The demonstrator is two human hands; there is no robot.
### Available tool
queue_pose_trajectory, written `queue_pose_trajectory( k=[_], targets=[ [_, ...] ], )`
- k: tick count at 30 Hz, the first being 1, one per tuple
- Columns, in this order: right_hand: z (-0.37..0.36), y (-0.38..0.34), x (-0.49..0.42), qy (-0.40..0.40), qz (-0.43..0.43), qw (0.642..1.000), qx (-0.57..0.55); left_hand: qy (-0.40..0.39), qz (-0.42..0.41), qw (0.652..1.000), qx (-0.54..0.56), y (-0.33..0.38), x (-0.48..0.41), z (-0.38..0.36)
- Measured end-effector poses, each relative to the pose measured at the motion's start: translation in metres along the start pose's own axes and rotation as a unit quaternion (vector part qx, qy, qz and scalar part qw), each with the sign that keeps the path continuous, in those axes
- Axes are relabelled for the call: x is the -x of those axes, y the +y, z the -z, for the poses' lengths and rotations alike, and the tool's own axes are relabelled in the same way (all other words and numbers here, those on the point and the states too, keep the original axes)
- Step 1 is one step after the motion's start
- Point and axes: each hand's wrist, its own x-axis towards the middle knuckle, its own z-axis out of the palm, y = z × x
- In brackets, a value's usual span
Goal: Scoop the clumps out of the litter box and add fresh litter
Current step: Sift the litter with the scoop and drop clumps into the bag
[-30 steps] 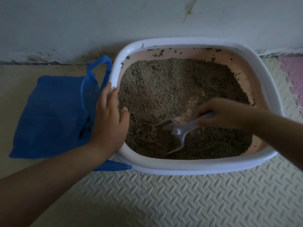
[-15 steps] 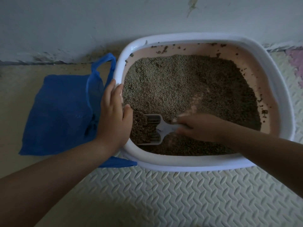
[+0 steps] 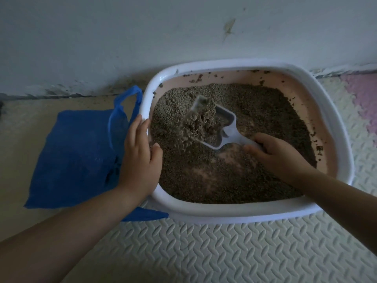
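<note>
A white litter box with a pink inner wall stands on the floor against the wall, filled with grey-brown litter. My right hand grips the handle of a white slotted scoop, lifted above the litter and tilted. A lump of clumped litter sits in the scoop, and loose grains fall from its left edge. My left hand grips the box's left rim, thumb inside and fingers over the edge. Bare pink floor of the box shows near my right hand.
A blue plastic bag lies flat on the floor just left of the box, one handle loop against the rim. Textured cream foam mats cover the floor in front. A pink mat tile lies at the far right.
My right hand has raised the scoop out of the litter at the front left and carried it up toward the box's middle, loaded with a clump. My left hand stays on the rim.
</note>
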Motion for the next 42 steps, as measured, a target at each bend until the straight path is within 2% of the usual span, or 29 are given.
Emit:
queue_pose_trajectory(
  k=[15, 21, 24, 29, 33, 38, 42],
  targets=[
    [0.006, 0.001, 0.012, -0.019, -0.021, 0.999, -0.039, -0.008, -0.006, 1.0, -0.017, -0.001, 0.0, 0.001],
    [0.027, 0.015, 0.01, -0.052, -0.022, 0.996, 0.074, -0.018, -0.017, 0.999, -0.031, -0.003, -0.001, 0.002],
    [0.039, 0.025, 0.008, -0.089, -0.04, 0.979, 0.178, -0.029, -0.032, 0.998, -0.052, -0.005, -0.003, 0.005],
    [0.057, 0.026, 0.006, -0.127, -0.057, 0.96, 0.244, -0.067, -0.083, 0.987, -0.118, -0.014, -0.01, 0.019],
    [0.049, 0.0, 0.0, -0.132, -0.04, 0.94, 0.312, -0.081, -0.104, 0.975, -0.178, -0.017, -0.013, 0.023],
    [0.007, -0.037, -0.026, -0.132, 0.014, 0.953, 0.272, -0.09, -0.1, 0.97, -0.201, -0.017, -0.015, 0.021],
    [-0.024, -0.061, -0.054, -0.119, 0.037, 0.965, 0.229, -0.095, -0.093, 0.978, -0.163, -0.016, -0.015, 0.021]
  ],
)
